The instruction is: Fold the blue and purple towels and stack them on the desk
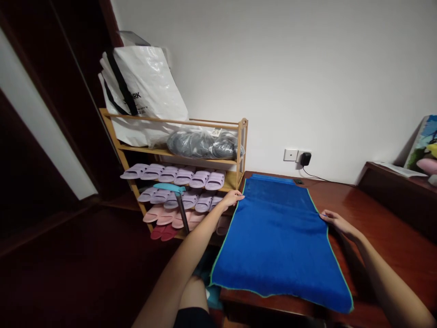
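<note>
Beside the shoe rack point(231, 179), the blue cloth point(276, 241) extends lengthwise forward. Left fingers point(240, 197) pinch its rack-side edge, right fingers point(327, 214) the opposite.

One blue cloth point(273, 241), two hands point(232, 198) point(337, 222), one rack point(241, 150), two red slippers point(157, 233) point(168, 233), one plug point(306, 159).

We see matt blue cloth point(273, 241), smooth glossy reddish wood on the desk point(385, 218), and shiny plastic wrapping point(201, 143).
</note>
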